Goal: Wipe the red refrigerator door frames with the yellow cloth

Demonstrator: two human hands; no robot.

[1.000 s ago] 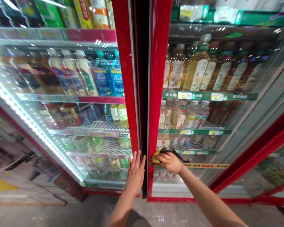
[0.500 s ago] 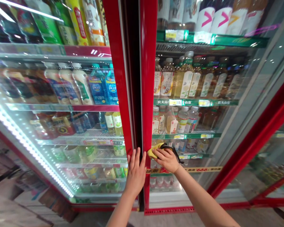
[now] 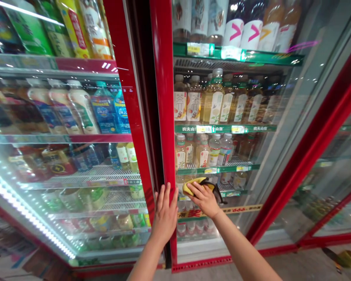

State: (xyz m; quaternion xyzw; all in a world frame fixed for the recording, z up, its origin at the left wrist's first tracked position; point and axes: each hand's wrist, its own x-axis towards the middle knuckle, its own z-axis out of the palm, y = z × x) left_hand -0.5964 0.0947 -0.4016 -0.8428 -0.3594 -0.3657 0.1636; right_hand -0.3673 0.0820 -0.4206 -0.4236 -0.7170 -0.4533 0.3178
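Observation:
My right hand (image 3: 204, 198) presses a yellow cloth with a black edge and strap (image 3: 190, 188) against the glass door (image 3: 222, 242) of a drinks fridge. The fingers lie over the cloth, and a black loop sticks out to the right of it. My left hand (image 3: 164, 212) rests with fingers stretched out on the red door frame (image 3: 163, 117), over the dark gap between two doors. It holds nothing. Behind the glass near the cloth stand small bottles (image 3: 202, 152) on a shelf with a green edge.
A second fridge door with a red frame (image 3: 119, 78) shows bottles (image 3: 103, 105) on the left. A bright light strip (image 3: 26, 218) runs down its side. Cardboard boxes (image 3: 23, 265) stand at lower left. On the floor at lower right lies a yellowish thing (image 3: 349, 258).
The view has shifted right, so the fridges appear further left. My right hand with the cloth has moved slightly right over the glass, away from the frame. My left hand stays on the frame.

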